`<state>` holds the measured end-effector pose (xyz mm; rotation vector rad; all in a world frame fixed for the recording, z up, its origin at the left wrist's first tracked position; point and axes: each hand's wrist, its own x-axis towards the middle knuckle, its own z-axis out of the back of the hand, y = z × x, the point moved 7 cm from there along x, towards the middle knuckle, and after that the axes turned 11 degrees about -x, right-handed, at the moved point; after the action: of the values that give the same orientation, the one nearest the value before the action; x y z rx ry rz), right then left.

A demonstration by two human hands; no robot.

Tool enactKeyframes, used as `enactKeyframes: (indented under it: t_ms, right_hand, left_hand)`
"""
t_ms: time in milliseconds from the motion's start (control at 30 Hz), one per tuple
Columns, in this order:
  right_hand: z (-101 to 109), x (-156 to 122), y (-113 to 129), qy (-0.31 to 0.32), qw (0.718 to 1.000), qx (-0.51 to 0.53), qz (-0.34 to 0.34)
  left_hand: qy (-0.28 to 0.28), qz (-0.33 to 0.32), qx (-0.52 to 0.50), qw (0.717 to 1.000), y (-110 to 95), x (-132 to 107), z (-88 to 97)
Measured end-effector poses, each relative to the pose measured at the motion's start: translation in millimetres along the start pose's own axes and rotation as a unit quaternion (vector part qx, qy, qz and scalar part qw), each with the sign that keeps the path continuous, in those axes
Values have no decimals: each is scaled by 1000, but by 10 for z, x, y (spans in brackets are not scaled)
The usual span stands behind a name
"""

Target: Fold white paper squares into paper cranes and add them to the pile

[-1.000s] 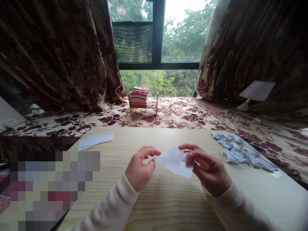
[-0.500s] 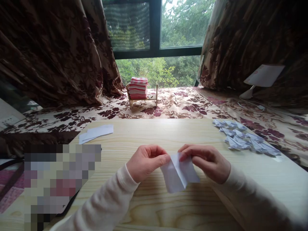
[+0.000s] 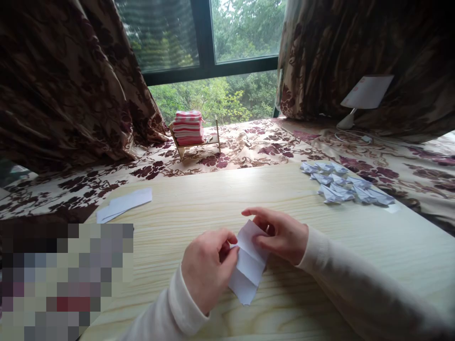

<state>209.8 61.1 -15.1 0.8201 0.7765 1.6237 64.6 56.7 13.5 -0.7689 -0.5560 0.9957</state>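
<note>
Between my two hands is a small white sheet of paper [image 3: 250, 258] with a crease across it, tilted above the wooden table [image 3: 170, 312]. My left hand [image 3: 209, 267] pinches its left edge between thumb and fingers. On the right side, my right hand [image 3: 279, 234] grips the paper with the thumb on its face and some fingers behind it; the index finger stretches out past the top edge.
Folded white paper pieces [image 3: 334, 182] lie in a cluster at the table's back right. Flat paper strips [image 3: 124, 203] rest at the back left, with a pixelated area below them. Behind the table are a small rack with striped folded cloths [image 3: 188, 129] and a lamp [image 3: 368, 92].
The paper has turned in my hands, so its crease now runs more across. My right index finger has lifted off. The whole view has shifted and tilted slightly.
</note>
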Motion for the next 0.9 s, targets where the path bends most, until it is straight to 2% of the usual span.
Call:
enactKeyframes:
  t_ms: [167, 267, 367, 467, 533, 733, 800, 900]
  right_hand:
    - [-16, 2, 49, 7, 992, -128, 16]
    - [-10, -4, 113, 18, 986, -163, 28]
    - [5, -23, 151, 24, 983, -180, 34]
    - [1, -41, 162, 38, 982, -183, 40]
    - [-1, -42, 157, 46, 982, -182, 37]
    - [-48, -20, 143, 73, 971, -224, 33]
    - [-39, -38, 175, 51, 970, -232, 57]
    - [-18, -131, 292, 15, 958, -255, 131]
  left_hand:
    - [-61, -166, 114, 978, -210, -167, 64]
    - [-96, -269, 119, 951, -324, -342, 58]
    - [-103, -341, 118, 927, -327, -476, -40]
    - [-102, -351, 145, 920, -259, -500, -132]
    - [-78, -333, 167, 925, -226, -478, -177]
    - [-37, -300, 178, 936, -234, -464, -194]
    - [-36, -294, 180, 938, -220, -454, -201]
    - [-39, -292, 180, 939, -204, -444, -211]
